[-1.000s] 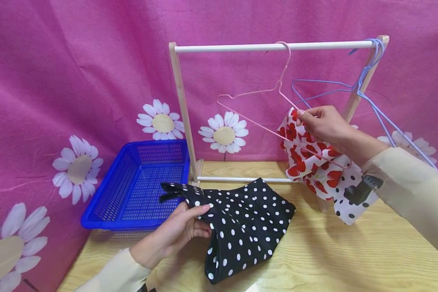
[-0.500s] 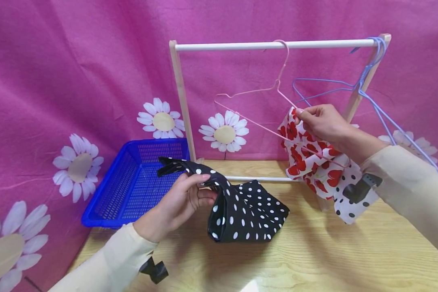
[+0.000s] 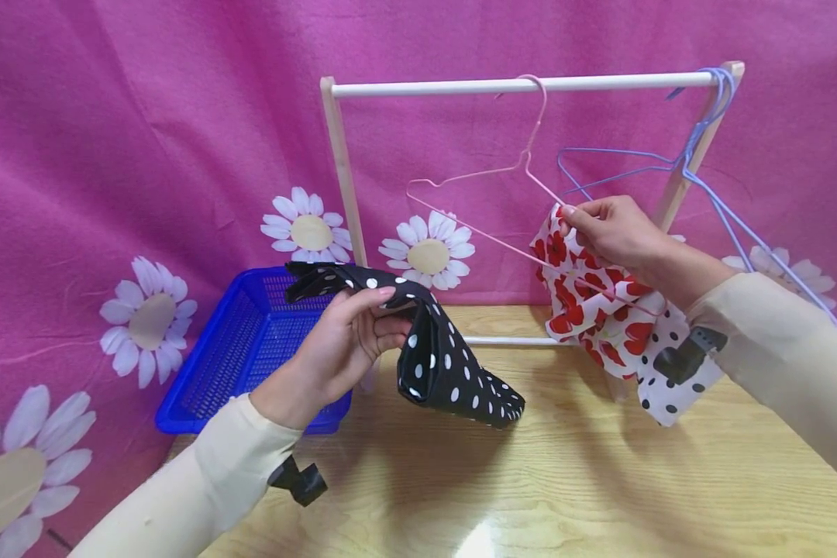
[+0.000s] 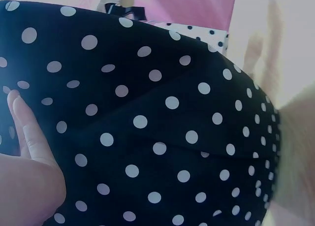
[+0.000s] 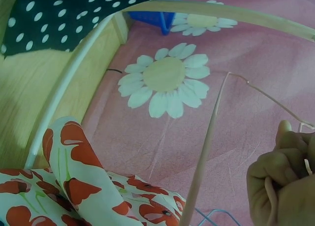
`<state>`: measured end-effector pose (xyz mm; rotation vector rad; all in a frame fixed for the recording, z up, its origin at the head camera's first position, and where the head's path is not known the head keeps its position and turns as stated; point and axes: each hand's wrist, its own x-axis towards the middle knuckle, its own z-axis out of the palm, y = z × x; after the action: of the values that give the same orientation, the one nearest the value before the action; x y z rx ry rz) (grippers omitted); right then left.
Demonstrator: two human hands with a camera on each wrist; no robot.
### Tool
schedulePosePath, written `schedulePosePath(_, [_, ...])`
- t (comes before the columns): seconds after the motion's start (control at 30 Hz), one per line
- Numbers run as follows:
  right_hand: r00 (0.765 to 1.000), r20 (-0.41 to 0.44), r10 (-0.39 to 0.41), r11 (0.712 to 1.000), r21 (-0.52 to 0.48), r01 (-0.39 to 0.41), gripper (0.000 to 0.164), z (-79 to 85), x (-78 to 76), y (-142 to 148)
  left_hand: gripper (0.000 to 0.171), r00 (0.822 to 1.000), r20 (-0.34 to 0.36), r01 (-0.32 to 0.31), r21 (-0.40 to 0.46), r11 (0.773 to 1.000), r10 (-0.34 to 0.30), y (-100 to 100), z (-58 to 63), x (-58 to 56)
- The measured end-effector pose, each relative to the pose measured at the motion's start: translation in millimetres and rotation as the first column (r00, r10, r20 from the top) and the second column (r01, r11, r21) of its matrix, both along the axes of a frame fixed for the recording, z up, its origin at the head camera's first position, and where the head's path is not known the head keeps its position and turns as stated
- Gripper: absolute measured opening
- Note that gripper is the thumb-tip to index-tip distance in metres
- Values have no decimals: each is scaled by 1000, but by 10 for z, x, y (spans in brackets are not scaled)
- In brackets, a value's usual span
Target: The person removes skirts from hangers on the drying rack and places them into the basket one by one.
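My left hand (image 3: 335,349) pinches a folded black garment with white polka dots (image 3: 453,364) between thumb and fingers, raised above the table. In the left wrist view the dotted fabric (image 4: 157,122) fills most of the picture. My right hand (image 3: 617,232) pinches the sloping arm of a pink wire hanger (image 3: 474,228), whose hook is over the rack's top bar. A white cloth with red flowers (image 3: 565,302) hangs at that hanger's right end, below my right hand. A white piece with black dots (image 3: 676,395) shows beneath it; whether they are one garment I cannot tell.
A clothes rack with a white top bar (image 3: 425,89) and wooden posts stands on the wood-grain table (image 3: 565,496). Blue hangers (image 3: 690,147) hang at its right end. A blue plastic basket (image 3: 202,372) sits left of it, before a pink daisy-print curtain (image 3: 181,116).
My left hand has risen, lifting the black polka-dot garment off the table and folding it narrower. My right hand has stayed on the pink hanger, which has shifted slightly left.
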<state>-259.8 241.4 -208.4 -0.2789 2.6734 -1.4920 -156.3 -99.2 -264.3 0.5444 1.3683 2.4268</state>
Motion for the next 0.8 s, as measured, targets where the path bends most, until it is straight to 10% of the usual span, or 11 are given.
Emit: schedulePosePath(0.8, [998, 32, 50, 998, -47, -49, 40, 31, -4, -41, 35, 989, -84, -112, 106, 988, 121, -10, 711, -43])
